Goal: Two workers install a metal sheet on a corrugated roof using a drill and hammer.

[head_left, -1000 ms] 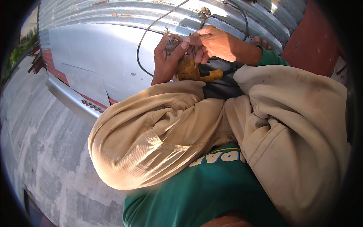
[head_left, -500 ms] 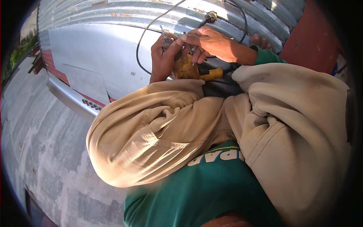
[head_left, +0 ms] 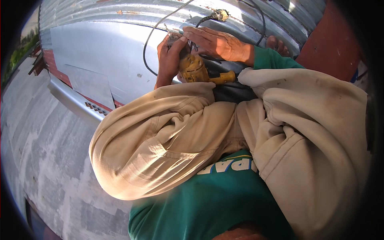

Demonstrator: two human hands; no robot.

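Observation:
A yellow corded drill (head_left: 195, 69) rests in front of my knees, its handle toward the right. My left hand (head_left: 169, 56) is wrapped round its front end at the grey chuck, and a thin drill bit (head_left: 166, 27) sticks out beyond the fingers. My right hand (head_left: 218, 43) reaches across from the right, its fingertips close against the chuck and the left thumb. Under those fingers shows a thin dark rod (head_left: 191, 46), mostly hidden, so its exact kind is unclear.
A worn plug (head_left: 221, 15) on a black cord (head_left: 148, 42) lies on the corrugated metal sheet (head_left: 132, 14) beyond my hands. A smooth flat sheet (head_left: 96, 44) spreads to the left. My bare foot (head_left: 278, 45) and a red panel (head_left: 330, 40) are at the right.
My right hand has shifted slightly left, its fingers flatter over the chuck. More of the plug and its cord shows. My left hand still grips the front of the drill.

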